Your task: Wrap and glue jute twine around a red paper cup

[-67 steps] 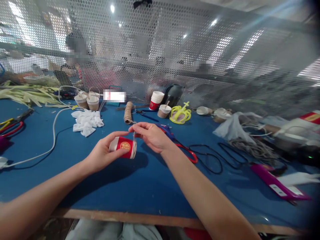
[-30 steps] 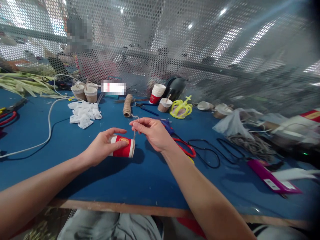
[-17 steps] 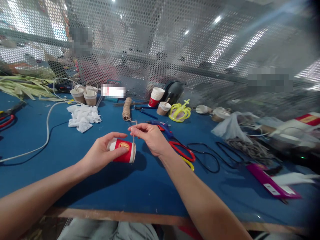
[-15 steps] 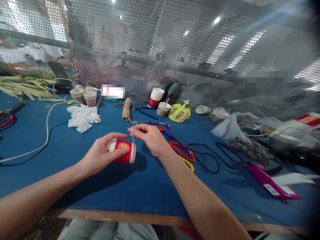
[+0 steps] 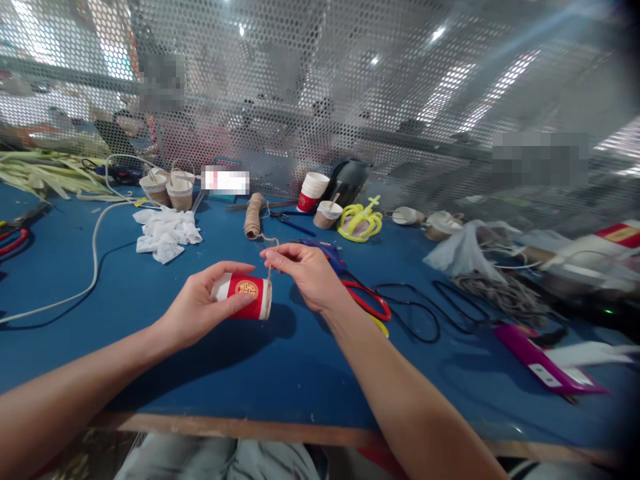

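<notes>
A red and white paper cup [image 5: 247,288] with a gold emblem lies on its side in my left hand [image 5: 203,303], fingers and thumb wrapped round it above the table. Its right end carries a band of twine. My right hand [image 5: 305,270] pinches the twine [image 5: 271,269] between thumb and fingertips, just above that end of the cup. From there the strand runs back to a spool of twine [image 5: 253,217] lying on the table behind.
On the blue table [image 5: 240,380], a blue glue gun [image 5: 320,250] and red-handled scissors [image 5: 370,298] lie by my right forearm. Behind stand stacked paper cups [image 5: 313,190], a twine-wrapped cup [image 5: 328,215] and a yellow crown-shaped piece [image 5: 359,223]. White crumpled cloth [image 5: 167,233] lies left.
My right hand has shifted slightly right with the twine. The cup has turned a little in my left hand and sits slightly higher in view.
</notes>
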